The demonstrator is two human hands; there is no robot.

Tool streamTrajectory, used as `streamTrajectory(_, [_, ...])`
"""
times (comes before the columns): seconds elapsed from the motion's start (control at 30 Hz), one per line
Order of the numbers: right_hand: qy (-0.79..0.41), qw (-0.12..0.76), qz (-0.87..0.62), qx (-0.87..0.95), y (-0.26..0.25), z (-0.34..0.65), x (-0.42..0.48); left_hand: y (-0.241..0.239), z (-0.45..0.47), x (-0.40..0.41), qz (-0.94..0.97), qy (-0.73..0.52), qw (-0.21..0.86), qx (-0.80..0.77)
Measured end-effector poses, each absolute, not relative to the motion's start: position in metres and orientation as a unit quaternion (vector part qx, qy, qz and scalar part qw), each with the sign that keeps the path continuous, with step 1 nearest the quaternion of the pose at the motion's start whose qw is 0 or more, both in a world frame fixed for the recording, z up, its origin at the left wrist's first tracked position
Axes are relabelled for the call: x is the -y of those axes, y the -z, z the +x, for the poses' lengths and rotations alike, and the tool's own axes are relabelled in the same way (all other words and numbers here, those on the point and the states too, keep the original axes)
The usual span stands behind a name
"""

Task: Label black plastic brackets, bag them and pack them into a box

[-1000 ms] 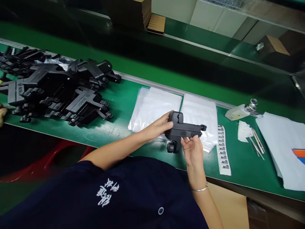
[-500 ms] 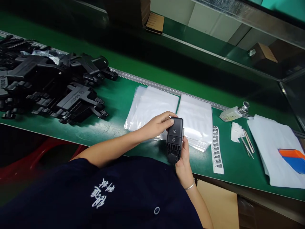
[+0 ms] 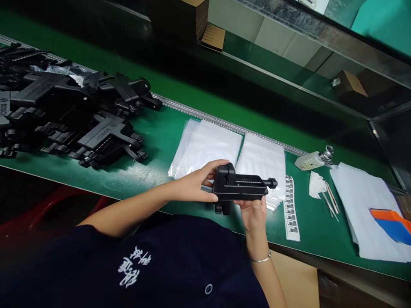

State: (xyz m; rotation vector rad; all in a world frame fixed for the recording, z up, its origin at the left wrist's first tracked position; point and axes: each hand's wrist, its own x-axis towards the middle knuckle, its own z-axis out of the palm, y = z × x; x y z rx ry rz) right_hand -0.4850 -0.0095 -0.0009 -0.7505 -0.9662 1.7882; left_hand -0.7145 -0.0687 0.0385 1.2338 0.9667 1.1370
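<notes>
A black plastic clamp-like bracket [image 3: 244, 188] is held level in front of my shirt, over the bench's near edge. Round its left end, my left hand [image 3: 201, 184] grips with the thumb low and fingers on top. My right hand [image 3: 255, 211] supports it from below near the right end, its fingertips partly hidden by the part. A ribbed strip and a knob stick out toward the right. Behind the bracket lie two stacks of clear plastic bags, the left stack [image 3: 212, 143] and the right stack [image 3: 261, 154].
Similar black brackets [image 3: 99, 134] are heaped on the left of the green bench. To the right lie a label strip [image 3: 291, 209], a pump bottle [image 3: 310, 161], crumpled tissue [image 3: 316, 185], tweezers [image 3: 328, 204] and white foam sheets [image 3: 362, 214]. A red chair [image 3: 48, 211] stands at lower left.
The bracket has turned from end-on to lengthwise, its knob now pointing right. My left hand has shifted slightly left and down, and my right hand has moved beneath the part.
</notes>
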Motion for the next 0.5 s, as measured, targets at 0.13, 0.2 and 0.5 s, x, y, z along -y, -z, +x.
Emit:
streamTrajectory(0.13, [-0.711, 0.445, -0.336, 0.428, -0.009, -0.489, 0.008, -0.025, -0.714, 0.067, 0.303, -0.541, 0.711, -0.333])
streamTrajectory(0.2, [-0.689, 0.437, -0.363, 0.449, -0.013, -0.493, 0.007, -0.018, -0.712, 0.066, 0.203, -0.544, 0.755, -0.306])
streamTrajectory(0.5, [-0.603, 0.443, -0.393, 0.535, -0.021, -0.499, 0.013, -0.001, -0.713, 0.058, 0.07, -0.497, 0.796, -0.339])
